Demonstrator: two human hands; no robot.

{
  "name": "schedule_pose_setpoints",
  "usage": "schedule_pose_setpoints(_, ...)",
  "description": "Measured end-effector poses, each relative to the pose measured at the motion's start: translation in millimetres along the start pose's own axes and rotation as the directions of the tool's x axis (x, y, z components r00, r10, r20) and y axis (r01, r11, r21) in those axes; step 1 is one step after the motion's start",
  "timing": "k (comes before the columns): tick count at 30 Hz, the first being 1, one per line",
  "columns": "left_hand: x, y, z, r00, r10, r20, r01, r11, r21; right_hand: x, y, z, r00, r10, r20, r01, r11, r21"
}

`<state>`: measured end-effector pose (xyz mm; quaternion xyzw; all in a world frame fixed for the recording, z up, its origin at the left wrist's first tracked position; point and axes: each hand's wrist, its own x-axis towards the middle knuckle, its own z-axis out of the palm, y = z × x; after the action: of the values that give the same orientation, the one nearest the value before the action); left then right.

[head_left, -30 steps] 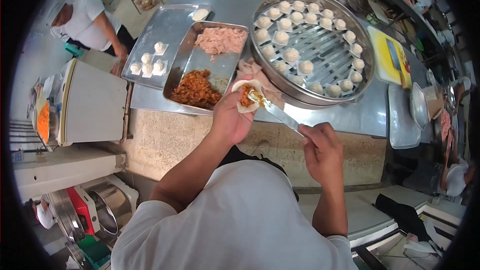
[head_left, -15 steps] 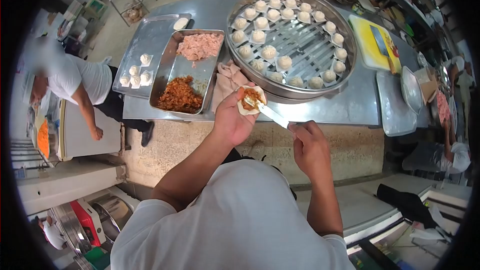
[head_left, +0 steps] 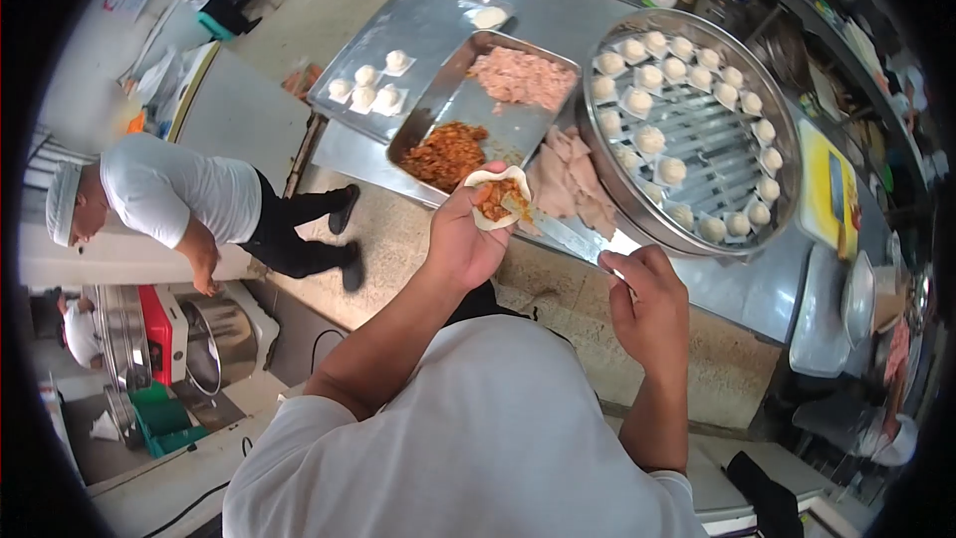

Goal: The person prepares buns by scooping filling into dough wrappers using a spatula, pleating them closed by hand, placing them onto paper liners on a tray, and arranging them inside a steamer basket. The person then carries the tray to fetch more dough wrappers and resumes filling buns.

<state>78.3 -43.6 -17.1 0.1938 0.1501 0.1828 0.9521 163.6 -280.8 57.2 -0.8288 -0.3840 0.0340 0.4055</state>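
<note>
1. The desk (head_left: 732,294): smooth metal, glossy from where I stand.
2. Deep tray (head_left: 453,106): metal too, softly shiny.
3. Steamer (head_left: 705,130): bright metal, rim and slats alike.
4. Cloth (head_left: 570,179): matt, crumpled.
5. Spatula (head_left: 578,242): glossy metal blade.
6. Wrapper (head_left: 481,176): smooth, matt dough.

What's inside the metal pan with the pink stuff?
The metal pan holds pink minced meat at the far end and chunky orange-brown filling nearer. You can't see its floor under them, or the near right corner behind the dough wrapper in the left hand.

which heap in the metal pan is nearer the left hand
The reddish-brown heap, close to the left hand; the pink heap lies farther back in the pan.
</note>
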Motion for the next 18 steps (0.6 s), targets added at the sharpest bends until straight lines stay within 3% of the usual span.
schedule_pose_setpoints(1,-3.8,7.3,-0.3,1.0,0.003,-0.01,-0.003,0.999,-0.054,4.8,-4.8,4.0,1.0,0.004,0.022,-0.007,0.991,0.135)
schedule_pose_setpoints(4,-5.5,25.2,-5.4,1.0,-0.016,-0.012,0.014,0.987,-0.162,19.1,-1.2,33.3,0.987,0.001,0.163,-0.03,0.984,0.174)
schedule_pose_setpoints(8,8.4,55.3,-34.6,0.993,-0.077,0.09,0.095,0.973,-0.21,32.5,-20.9,64.7,0.978,0.112,0.177,-0.131,0.987,0.094)
schedule_pose_setpoints(10,12.1,80.3,-35.0,1.0,-0.009,0.009,0.01,0.989,-0.148,37.5,-34.9,67.4,0.994,0.072,0.088,-0.079,0.995,0.069)
schedule_pose_setpoints(12,17.4,111.5,-42.0,0.996,0.022,-0.083,-0.035,0.986,-0.163,45.6,-54.5,77.1,0.987,0.135,0.086,-0.137,0.99,0.02)
schedule_pose_setpoints(14,27.0,145.1,-72.7,0.995,-0.061,-0.084,0.06,0.998,-0.022,57.6,-70.0,96.8,0.986,0.161,-0.03,-0.164,0.963,-0.215)
schedule_pose_setpoints(15,34.6,154.0,-87.9,0.982,-0.111,-0.153,0.127,0.987,0.096,62.6,-71.0,110.2,0.985,0.172,-0.028,-0.174,0.958,-0.228)
schedule_pose_setpoints(17,34.3,172.0,-97.6,0.972,-0.203,-0.115,0.218,0.966,0.138,64.7,-62.5,144.2,0.956,0.27,0.113,-0.155,0.796,-0.585)
schedule_pose_setpoints(18,36.0,180.7,-101.5,0.96,-0.272,-0.072,0.281,0.939,0.2,66.8,-59.1,161.0,0.952,0.285,0.107,-0.169,0.786,-0.595)
